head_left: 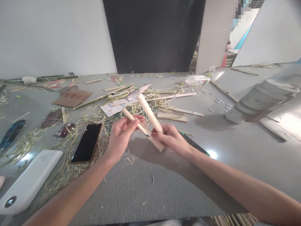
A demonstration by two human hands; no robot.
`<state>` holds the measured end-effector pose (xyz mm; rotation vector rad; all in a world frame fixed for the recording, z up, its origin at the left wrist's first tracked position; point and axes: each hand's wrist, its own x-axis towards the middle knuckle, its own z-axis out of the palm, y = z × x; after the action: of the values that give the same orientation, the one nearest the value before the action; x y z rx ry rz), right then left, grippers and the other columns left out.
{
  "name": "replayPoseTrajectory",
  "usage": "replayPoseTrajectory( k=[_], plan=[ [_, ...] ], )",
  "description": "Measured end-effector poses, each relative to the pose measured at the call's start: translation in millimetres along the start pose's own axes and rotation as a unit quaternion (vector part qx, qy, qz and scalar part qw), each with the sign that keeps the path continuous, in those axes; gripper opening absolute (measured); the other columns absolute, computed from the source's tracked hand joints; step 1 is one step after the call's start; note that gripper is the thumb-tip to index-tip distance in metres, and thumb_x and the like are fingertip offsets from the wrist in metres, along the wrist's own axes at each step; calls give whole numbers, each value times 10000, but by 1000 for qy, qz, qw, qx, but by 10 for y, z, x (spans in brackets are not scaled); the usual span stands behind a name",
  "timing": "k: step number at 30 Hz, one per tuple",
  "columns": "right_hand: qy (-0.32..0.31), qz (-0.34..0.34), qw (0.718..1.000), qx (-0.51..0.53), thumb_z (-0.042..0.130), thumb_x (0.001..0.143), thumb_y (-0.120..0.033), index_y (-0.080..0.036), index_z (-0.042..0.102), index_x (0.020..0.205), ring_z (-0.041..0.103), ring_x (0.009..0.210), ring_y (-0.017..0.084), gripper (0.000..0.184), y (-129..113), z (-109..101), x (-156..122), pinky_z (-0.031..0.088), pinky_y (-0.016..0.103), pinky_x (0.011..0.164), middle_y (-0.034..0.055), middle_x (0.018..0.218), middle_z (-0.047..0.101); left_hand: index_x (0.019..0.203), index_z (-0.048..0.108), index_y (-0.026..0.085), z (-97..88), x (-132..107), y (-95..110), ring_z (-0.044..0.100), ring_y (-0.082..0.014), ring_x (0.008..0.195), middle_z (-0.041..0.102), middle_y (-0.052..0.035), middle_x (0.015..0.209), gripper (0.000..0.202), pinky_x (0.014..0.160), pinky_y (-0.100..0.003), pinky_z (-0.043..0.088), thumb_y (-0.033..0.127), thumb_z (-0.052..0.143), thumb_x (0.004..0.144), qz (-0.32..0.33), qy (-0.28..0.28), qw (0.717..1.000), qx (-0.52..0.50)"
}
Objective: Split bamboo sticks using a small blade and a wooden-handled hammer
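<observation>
My left hand is closed round a thin wooden-handled tool with a dark pointed tip. That tip points at my right hand. My right hand grips the pale wooden handle of a small hammer, whose metal head tilts up and away from me. A short flat strip of bamboo also sticks out under the right fingers, close to the tool's tip. Both hands hover just above the grey table, nearly touching each other.
A black phone and a white power bank lie to the left among bamboo shavings. Cardboard, bamboo strips, small white rings, a lying bottle and a large roll sit farther back. A blue cutter lies far left.
</observation>
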<state>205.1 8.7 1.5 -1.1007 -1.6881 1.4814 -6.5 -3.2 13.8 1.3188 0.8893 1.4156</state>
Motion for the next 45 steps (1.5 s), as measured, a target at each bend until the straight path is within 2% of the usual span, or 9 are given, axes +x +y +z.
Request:
replayPoseTrajectory(
  k=[7,10,14,17,21,28,31,38,45],
  plan=[
    [-33,38,995,86,708,860,-462,-136,606,868,367,508,51,342,-64,34,-56,263,174,421,-37,645,429,933,780,253,8,-19,6,669,-175,973,695,-45,1028,98,803,-284,628,314,706,958,28,21,999,-41],
    [-41,40,993,106,767,807,-451,-143,597,834,362,494,46,353,-38,30,-57,259,167,402,-40,641,433,936,775,264,0,4,10,644,-180,997,670,-45,1039,95,824,-295,608,306,694,962,54,30,997,-40],
    [-8,16,993,115,796,774,-426,-155,567,768,379,484,49,355,-7,24,-28,282,168,397,-47,610,438,881,756,262,2,15,28,579,-169,1005,608,-46,1068,136,830,-268,560,319,674,973,101,61,993,21],
    [25,-7,993,114,791,776,-421,-167,559,766,359,452,48,344,-5,27,-19,283,175,385,-60,576,441,883,754,251,26,-19,68,584,-149,896,582,-40,1064,108,759,-263,555,303,695,956,139,97,982,83],
    [40,-37,994,98,803,768,-366,-163,551,729,370,462,42,326,1,27,-34,296,179,423,-59,560,464,932,717,228,54,-89,132,596,-117,706,615,-21,950,91,653,-262,540,286,664,979,155,76,977,127],
    [40,-58,994,80,800,784,-330,-152,564,725,387,493,42,301,37,11,-37,309,188,469,-52,581,486,1002,701,222,47,-163,162,663,-126,691,683,-7,864,71,635,-251,557,273,652,991,175,61,964,190],
    [43,-61,994,78,794,782,-316,-151,557,713,377,488,40,297,12,13,-36,298,189,466,-55,566,475,1033,680,219,68,-155,159,672,-122,678,694,1,859,90,629,-243,564,251,707,953,169,84,969,160],
    [50,-66,992,98,803,790,-357,-164,549,726,379,463,43,326,-7,13,-61,310,183,444,-61,557,471,1025,601,246,125,-92,107,632,-101,623,628,44,788,175,591,-234,566,240,742,920,119,138,983,7],
    [54,-73,990,107,805,803,-404,-165,555,747,427,486,54,351,13,-36,-76,328,180,440,-44,605,512,1025,590,251,77,-56,28,652,-113,670,675,11,862,172,597,-245,557,263,734,931,48,94,991,-86]
  ],
)
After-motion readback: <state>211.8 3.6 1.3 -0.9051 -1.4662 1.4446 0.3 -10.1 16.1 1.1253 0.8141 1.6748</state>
